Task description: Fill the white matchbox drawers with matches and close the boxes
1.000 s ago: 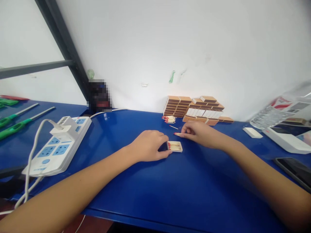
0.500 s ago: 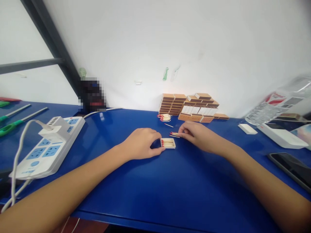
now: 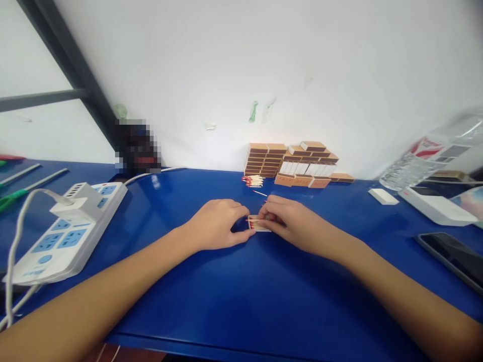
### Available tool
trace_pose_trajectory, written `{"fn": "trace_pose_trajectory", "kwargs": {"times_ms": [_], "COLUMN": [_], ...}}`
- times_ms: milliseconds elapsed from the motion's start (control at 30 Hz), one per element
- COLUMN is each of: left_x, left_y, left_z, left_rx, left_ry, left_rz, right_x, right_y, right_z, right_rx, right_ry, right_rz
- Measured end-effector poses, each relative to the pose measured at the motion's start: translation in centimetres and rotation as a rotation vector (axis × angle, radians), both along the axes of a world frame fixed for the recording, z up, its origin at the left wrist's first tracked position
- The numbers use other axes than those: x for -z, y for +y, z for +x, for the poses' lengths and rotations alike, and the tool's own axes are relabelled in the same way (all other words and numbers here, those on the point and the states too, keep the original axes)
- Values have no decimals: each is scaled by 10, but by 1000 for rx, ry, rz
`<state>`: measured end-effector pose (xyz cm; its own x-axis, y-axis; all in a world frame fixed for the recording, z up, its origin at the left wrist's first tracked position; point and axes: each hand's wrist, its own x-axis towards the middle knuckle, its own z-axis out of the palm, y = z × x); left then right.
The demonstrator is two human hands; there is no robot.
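A small open matchbox tray (image 3: 259, 231) with red-headed matches in it lies on the blue table. My left hand (image 3: 217, 223) grips the tray's left end between thumb and fingers. Over the tray, my right hand (image 3: 290, 218) pinches a match (image 3: 252, 220), its red head pointing left; the fingers hide the tray's right part. Behind the right hand lies a single loose match (image 3: 260, 193), with a heap of matches (image 3: 252, 181) farther back. One or two red heads show just beyond the right fingertips, partly hidden.
Stacked matchboxes (image 3: 264, 160) stand against the wall, with more boxes (image 3: 302, 180) to their right. A white power strip (image 3: 71, 236) with cables is at left. On the right are a leaning plastic bottle (image 3: 422, 151), a white box (image 3: 437, 206) and a phone (image 3: 453, 256).
My right hand has moved left and slightly down, from beside the tray to over it, with a match in its fingers. My left hand stays on the tray. The view has shifted slightly.
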<state>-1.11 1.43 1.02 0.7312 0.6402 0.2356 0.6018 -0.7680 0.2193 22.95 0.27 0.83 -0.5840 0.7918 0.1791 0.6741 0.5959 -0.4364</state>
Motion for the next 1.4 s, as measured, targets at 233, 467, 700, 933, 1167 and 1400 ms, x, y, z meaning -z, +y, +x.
{"fn": "trace_pose_trajectory", "kwargs": {"times_ms": [233,467,700,933,1167,1400], "left_x": [3,1,0,0,2,1], "left_y": [2,1,2,3,2,1], "left_z": [-1,-1,-2,-2,-1,-1], "left_rx": [16,3,19,1,8,-5], "left_ry": [-9,-8,-77,-8,-4,1], "left_rz": [14,20,16,-49,-37,-41], "right_x": [-6,-11,-7,9,13,21], "right_y": [-1,-4,13,29,30,29], "right_z": [6,7,22,34,28,29], "right_rx": [2,-16,178,254,216,201], "right_ry": [-6,-61,-54,-86,-72,-143], "right_rz": [49,31,86,13,0,17]}}
